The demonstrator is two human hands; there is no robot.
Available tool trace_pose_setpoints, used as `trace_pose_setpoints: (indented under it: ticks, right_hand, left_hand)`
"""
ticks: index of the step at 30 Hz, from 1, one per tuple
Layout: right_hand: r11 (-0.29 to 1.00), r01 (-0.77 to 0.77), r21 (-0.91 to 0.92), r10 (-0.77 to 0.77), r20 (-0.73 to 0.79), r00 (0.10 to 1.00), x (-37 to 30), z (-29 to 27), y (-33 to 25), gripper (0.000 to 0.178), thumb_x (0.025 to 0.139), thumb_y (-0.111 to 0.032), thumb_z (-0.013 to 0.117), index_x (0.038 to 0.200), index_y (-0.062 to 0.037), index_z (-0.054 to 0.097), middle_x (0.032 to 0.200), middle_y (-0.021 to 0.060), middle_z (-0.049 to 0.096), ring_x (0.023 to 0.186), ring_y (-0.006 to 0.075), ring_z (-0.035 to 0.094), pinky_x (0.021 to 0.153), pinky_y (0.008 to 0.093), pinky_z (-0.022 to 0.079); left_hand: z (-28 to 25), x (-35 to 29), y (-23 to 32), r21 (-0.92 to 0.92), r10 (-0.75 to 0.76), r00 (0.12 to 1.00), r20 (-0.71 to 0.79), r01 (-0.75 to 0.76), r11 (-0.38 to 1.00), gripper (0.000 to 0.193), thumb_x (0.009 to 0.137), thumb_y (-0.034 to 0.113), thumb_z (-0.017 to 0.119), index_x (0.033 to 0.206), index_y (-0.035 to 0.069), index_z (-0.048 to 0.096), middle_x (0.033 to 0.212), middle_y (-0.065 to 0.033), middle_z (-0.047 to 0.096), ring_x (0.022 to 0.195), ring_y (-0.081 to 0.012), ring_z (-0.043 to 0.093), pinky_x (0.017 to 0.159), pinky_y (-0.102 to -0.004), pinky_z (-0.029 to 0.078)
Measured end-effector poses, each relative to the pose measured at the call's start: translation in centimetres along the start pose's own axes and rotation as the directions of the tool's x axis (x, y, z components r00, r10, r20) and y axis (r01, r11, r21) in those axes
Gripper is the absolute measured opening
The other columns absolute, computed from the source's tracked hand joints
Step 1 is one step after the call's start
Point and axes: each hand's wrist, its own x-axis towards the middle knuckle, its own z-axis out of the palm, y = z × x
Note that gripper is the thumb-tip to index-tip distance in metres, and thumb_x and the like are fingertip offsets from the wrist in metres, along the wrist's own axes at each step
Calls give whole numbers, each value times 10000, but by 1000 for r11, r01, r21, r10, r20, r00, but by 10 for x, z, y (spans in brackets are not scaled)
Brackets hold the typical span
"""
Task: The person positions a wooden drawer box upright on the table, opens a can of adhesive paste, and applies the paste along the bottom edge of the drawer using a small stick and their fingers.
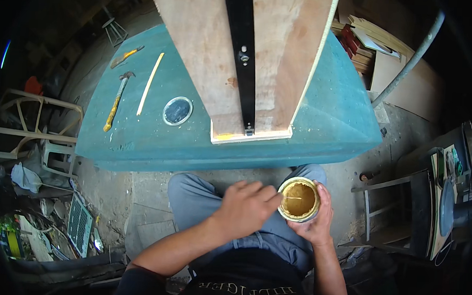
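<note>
Lower ctr of frame, our L hand (248, 208) fingers pinch thin tool (295, 197) in tin (299, 218); R hand (316, 226) fingers wrap it.

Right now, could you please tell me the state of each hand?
Left hand: closed, holding a thin tool at the mouth of the open can.
Right hand: curled around the open can, holding it.
</note>
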Motion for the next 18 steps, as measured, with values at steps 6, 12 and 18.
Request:
trace_pose_setpoints:
  ticks: [6,12,18]
  right_hand:
    - [1000,30,2,-30,63,998,-5,8,-12,1122,654,-372,945,1561,14,410,1469,258,607,1288,456,631,1119,524,495]
    - [1000,5,-14,-4,110,994,-12,10,-18,1058,689,-358,922,1552,6,429,1468,245,614,1288,443,635,1105,520,490]
    - [999,35,-13,-33,131,991,-14,22,-15,1127,631,-381,970,1547,2,436,1463,239,622,1295,438,632,1105,514,486]
  left_hand:
    - [63,13,32,-1,-34,980,198,35,999,166,771,111,722,907,23,762,917,-113,717,877,-241,745,642,-386,625]
    - [69,13,25,-213,-43,944,328,118,970,130,763,80,736,845,-19,750,906,-196,747,797,-328,774,683,-425,642]
    - [73,7,24,-159,-54,978,201,87,983,151,762,71,731,870,-33,743,920,-201,748,802,-335,770,724,-424,643]
